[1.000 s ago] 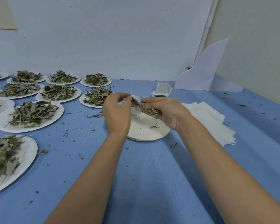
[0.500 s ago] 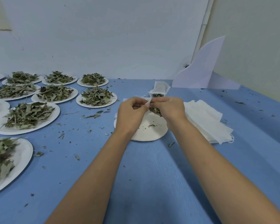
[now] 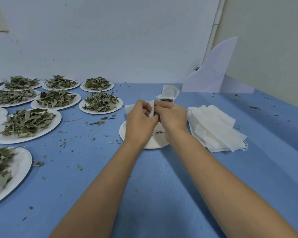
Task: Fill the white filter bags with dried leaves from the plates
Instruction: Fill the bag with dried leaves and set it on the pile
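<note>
Plates heaped with dried leaves crowd the left. Above a bare plate the left hand pinches a thin white bag, green bits showing at its mouth; the right hand curls round its other side. Flat bags lie stacked right

Single wide-angle view from my head, facing forward and down across the blue table toward the far wall. My forearms enter from the bottom edge. My left hand and right hand meet close, near centre frame.
</note>
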Available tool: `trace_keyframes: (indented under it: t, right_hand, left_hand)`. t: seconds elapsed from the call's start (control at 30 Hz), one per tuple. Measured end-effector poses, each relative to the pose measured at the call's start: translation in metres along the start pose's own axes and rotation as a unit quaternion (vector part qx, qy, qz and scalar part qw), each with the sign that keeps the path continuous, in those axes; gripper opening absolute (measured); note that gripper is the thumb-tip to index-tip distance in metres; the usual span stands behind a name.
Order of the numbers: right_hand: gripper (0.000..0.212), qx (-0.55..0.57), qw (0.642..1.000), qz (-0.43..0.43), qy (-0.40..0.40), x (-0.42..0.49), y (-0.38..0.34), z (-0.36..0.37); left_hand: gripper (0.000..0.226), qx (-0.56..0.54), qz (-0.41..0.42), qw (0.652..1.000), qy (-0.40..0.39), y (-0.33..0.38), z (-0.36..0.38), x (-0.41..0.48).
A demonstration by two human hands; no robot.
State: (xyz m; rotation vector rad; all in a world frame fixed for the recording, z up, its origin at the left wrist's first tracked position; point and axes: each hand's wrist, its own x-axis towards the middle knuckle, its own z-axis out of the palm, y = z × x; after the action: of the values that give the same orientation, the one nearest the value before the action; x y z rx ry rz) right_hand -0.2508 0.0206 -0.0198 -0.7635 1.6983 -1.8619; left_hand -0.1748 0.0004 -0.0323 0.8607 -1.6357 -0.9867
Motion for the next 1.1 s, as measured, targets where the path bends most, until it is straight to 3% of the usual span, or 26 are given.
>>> trace_keyframes:
  t: [0.3, 0.53, 0.83, 1.1]
  right_hand:
    - [0.027, 0.074, 0.997, -0.022, 0.013, -0.003, 0.003, 0.004]
    - [0.030, 0.036, 0.997, -0.018, 0.067, -0.003, 0.007, 0.002]
    - [0.008, 0.068, 0.997, -0.020, 0.005, -0.008, 0.000, 0.013]
    - [0.022, 0.029, 0.995, -0.072, -0.062, -0.016, -0.007, 0.009]
  left_hand:
    - [0.026, -0.009, 0.010, 1.000, 0.005, 0.000, -0.001, 0.001]
    - [0.028, 0.001, 0.036, 0.999, -0.006, 0.003, 0.003, -0.002]
    - [0.031, -0.015, 0.011, 0.999, 0.046, 0.000, -0.006, 0.005]
    - [0.031, -0.038, -0.015, 0.997, 0.067, -0.008, -0.014, 0.013]
